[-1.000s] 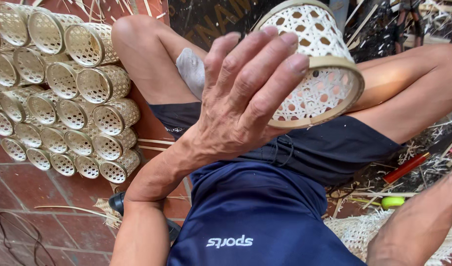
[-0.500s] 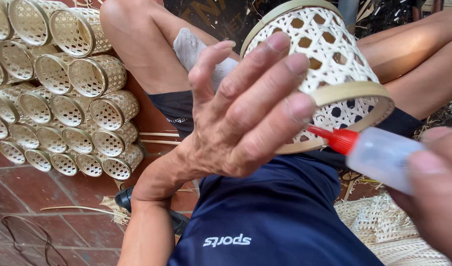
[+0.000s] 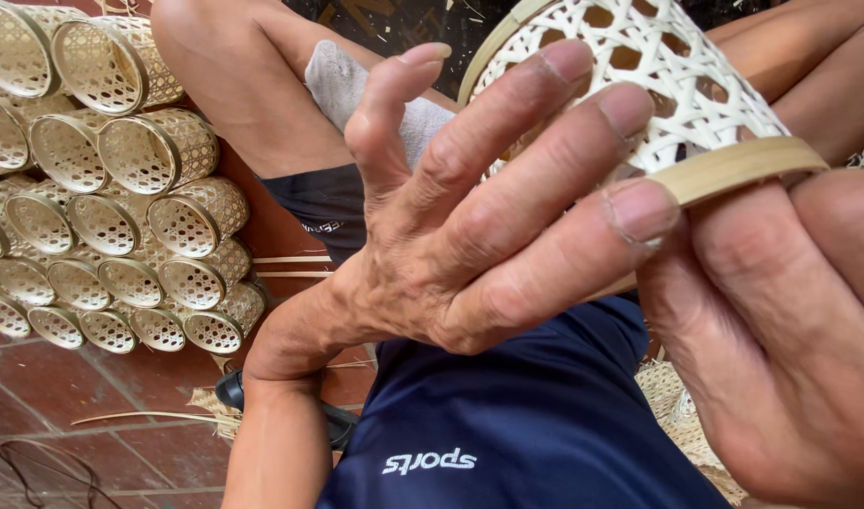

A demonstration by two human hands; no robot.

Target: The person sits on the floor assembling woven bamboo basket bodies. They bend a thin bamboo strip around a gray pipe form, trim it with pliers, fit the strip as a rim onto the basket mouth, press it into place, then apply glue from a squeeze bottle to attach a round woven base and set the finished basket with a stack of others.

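Observation:
My left hand (image 3: 470, 236) grips a pale woven bamboo basket (image 3: 677, 85) held up close, its fingers spread over the basket's side and their tips on the smooth bamboo band (image 3: 733, 170) around the rim. My right hand (image 3: 781, 349) fills the lower right, very near the camera, and touches that band just right of the left fingertips. Nothing shows inside the right hand, and its palm side is hidden. A white cloth (image 3: 342, 80) lies on my bare thigh behind the left thumb.
Several finished woven baskets (image 3: 121, 217) are stacked on their sides at the left on a red brick floor (image 3: 74, 377). Thin bamboo strips (image 3: 291, 267) lie by my leg. A woven mat piece (image 3: 668, 405) lies at the lower right.
The basket and both hands have come much closer to the camera. The clear squeeze bottle with a red nozzle, seen in my right hand half a second ago, is out of sight.

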